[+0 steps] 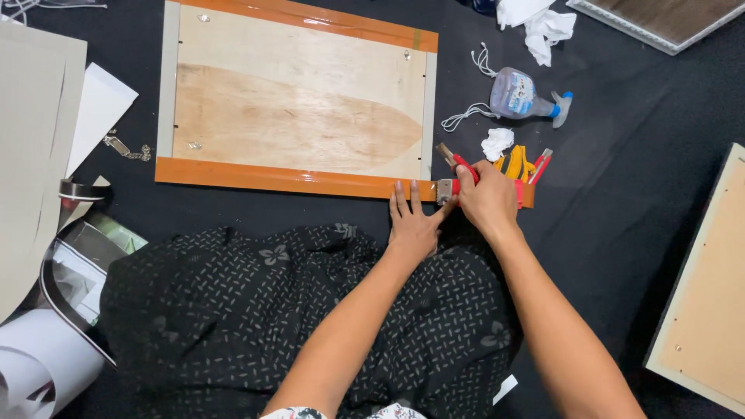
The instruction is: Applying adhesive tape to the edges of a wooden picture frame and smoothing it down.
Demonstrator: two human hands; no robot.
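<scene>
Face-down wooden frame [299, 101] lies flat on the dark cloth, its long axis running left to right. Left hand [413, 225] presses open and flat on the orange tape strip [287, 178] along the frame's near edge, at its right corner. Right hand [487, 198], just right of that corner, is clenched around the red tape dispenser [458, 180], touching the strip's end. Spray bottle [521, 97] sits beyond the corner.
</scene>
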